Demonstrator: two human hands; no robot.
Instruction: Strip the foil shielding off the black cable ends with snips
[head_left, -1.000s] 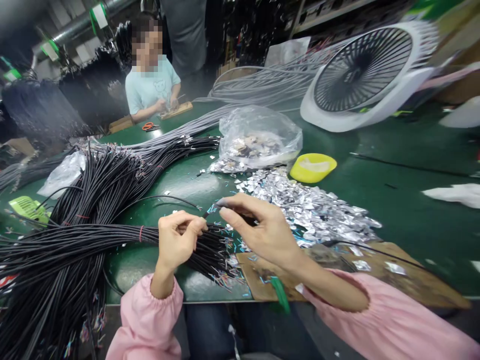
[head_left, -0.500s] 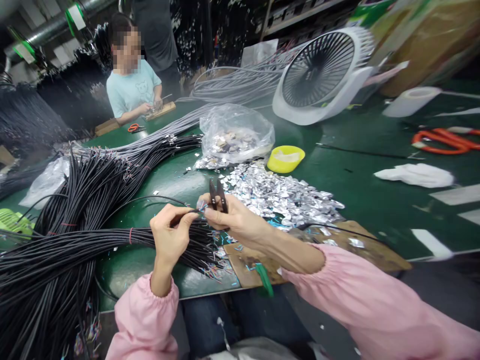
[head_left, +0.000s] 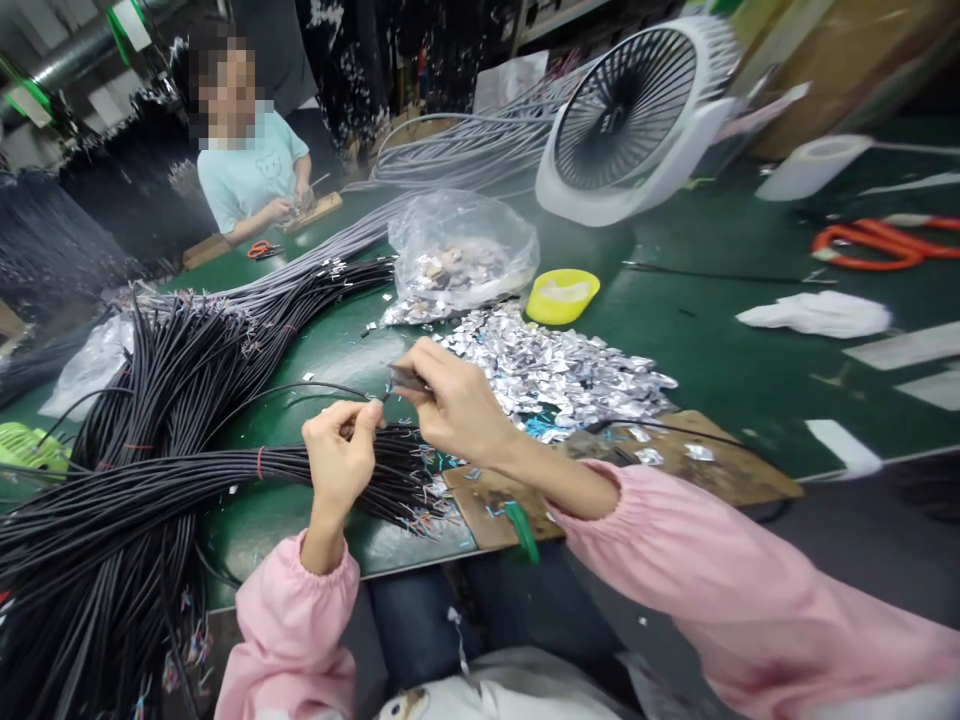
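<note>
My left hand point(head_left: 341, 450) pinches a black cable point(head_left: 315, 388) close to its end, thumb against forefinger. Just right of it, my right hand point(head_left: 469, 405) is closed around small dark snips point(head_left: 409, 379), whose blades point left toward the cable's tip. Fingers partly hide the blades, and the wire ends there are too small to make out. Below both hands lies a bundle of black cables point(head_left: 285, 465) tied with a red band, its stripped ends showing coloured wires. A heap of silver foil scraps point(head_left: 570, 375) spreads beyond my right hand.
Behind the heap are a clear bag point(head_left: 465, 250) of scraps, a yellow dish point(head_left: 562, 297) and a white fan point(head_left: 630, 120). Orange-handled scissors point(head_left: 870, 245) lie at right. A brown board point(head_left: 712, 450) sits at the table's front edge. Across the table a person point(head_left: 251, 175) works.
My right hand has turned over, swinging the snips from upright to pointing left beside the cable end. My left hand keeps its pinch on the cable. The view has shifted slightly.
</note>
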